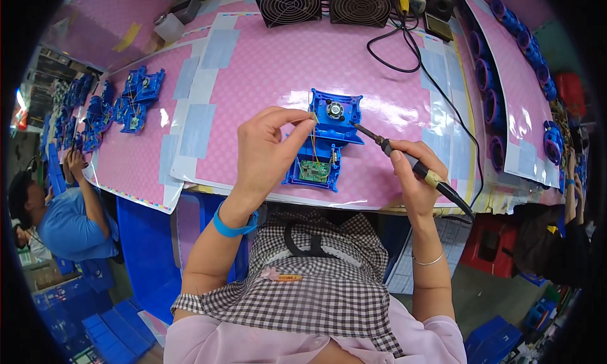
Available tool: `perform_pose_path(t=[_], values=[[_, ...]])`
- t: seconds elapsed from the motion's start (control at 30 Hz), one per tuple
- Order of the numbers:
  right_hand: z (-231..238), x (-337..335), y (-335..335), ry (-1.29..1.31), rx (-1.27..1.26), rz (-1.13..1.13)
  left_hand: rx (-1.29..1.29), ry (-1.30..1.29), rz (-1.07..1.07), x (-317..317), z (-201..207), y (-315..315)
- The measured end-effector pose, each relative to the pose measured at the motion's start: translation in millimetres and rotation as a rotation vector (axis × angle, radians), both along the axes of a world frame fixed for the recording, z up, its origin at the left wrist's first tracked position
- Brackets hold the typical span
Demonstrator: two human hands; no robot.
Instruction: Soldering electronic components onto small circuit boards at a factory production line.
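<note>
My right hand (417,177) is closed around a soldering iron (404,154), whose tip points left to the edge of a blue plastic housing (344,133). The housing lies opened out on the pink work surface. A round speaker (335,110) sits in its upper half, and a green circuit board (314,170) in its lower half. My left hand (272,146) hovers at the housing's left side, thumb and forefinger pinched on a thin wire (314,119). Yellow and orange wires run down from there toward the board. The fingers cover part of the housing's left edge.
Two black fans (288,5) stand at the back. The iron's black cable (452,105) loops along the right. More blue housings (136,98) lie at the left, and rows of round blue parts (490,108) stand at the right. A co-worker in a blue shirt (69,218) sits at left.
</note>
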State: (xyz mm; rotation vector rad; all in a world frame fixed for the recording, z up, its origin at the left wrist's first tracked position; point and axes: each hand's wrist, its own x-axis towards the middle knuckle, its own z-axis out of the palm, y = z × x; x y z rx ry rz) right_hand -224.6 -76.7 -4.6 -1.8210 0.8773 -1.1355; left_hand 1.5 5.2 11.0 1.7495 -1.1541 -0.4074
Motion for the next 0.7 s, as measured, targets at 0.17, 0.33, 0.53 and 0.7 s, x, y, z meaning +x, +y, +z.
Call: perform_pose_path(t=[0.17, 0.33, 0.53, 0.7], values=[[0, 2, 0, 0.011, -0.043, 0.015, -0.083, 0.186, -0.133, -16, -3, -24], [2, -1, 1, -0.005, -0.006, -0.017, 0.023, -0.256, -0.216, -17, -9, -29], [2, -1, 1, -0.01, 0.0, -0.018, 0.113, -0.302, -0.238, -19, -10, -30], [2, -1, 2, -0.005, 0.009, -0.012, 0.12, -0.299, -0.234, -19, -9, -29]])
